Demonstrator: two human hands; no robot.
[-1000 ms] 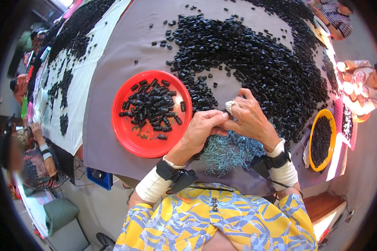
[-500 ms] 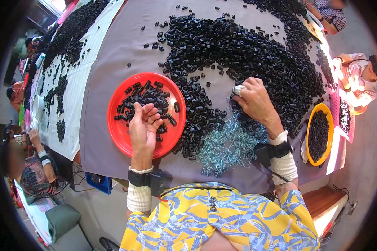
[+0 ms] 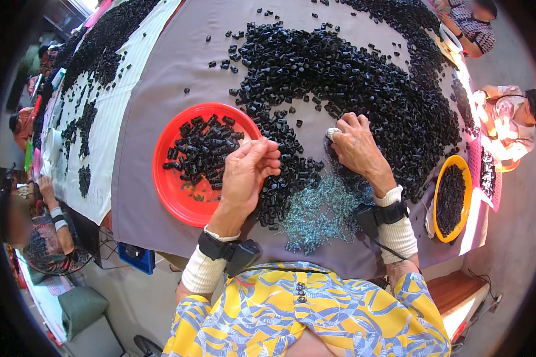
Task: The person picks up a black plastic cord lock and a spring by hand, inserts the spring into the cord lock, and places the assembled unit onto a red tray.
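Note:
My left hand (image 3: pixel 247 175) hovers over the right rim of a red plate (image 3: pixel 173 187), its fingers curled in with nothing visible between them. The plate holds a heap of small black plastic pieces (image 3: pixel 202 146). My right hand (image 3: pixel 358 147) lies palm down with spread fingers on the near edge of a big pile of the same black pieces (image 3: pixel 351 77), a white cover on one fingertip. A small heap of pale blue-grey springs (image 3: pixel 321 211) lies on the grey cloth (image 3: pixel 161 65) between my forearms.
A yellow bowl (image 3: pixel 438 196) of black pieces stands at the right, beside a pink tray (image 3: pixel 475 160). A white cloth (image 3: pixel 110 128) with more black pieces runs along the left. Other people sit at the far right and the left edges.
My hands were together over the springs. The left one reached over the red plate with fingers spread, then drew back to its right rim and curled. The right hand moved onto the black pile.

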